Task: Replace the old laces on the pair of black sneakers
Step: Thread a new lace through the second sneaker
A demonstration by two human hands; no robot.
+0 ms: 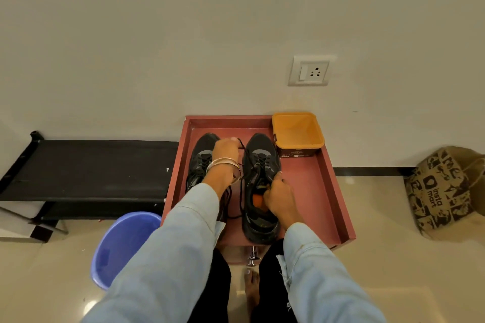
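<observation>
My left hand (226, 151) has its grip pinched on the black lace (243, 148), drawn up and away from the right shoe (261, 183) toward the toe end, so the lace runs taut from my fingers down to the eyelets. My right hand (278, 195) curls its grip over the collar of that shoe, holding it steady by the opening, where something orange shows inside. I judge this to be the unlacing step: the old lace is coming out of this shoe, and the left shoe (203, 160), half hidden under my wrist, looks laced. Both shoes sit side by side in the red tray (322, 191), with a yellow tub (298, 131) at its far right corner. Next I need to keep the shoe pinned while I pull the lace free of each eyelet in turn, re-pinching lower as slack comes. A blue bucket (123, 244) stands on the floor at my left.
</observation>
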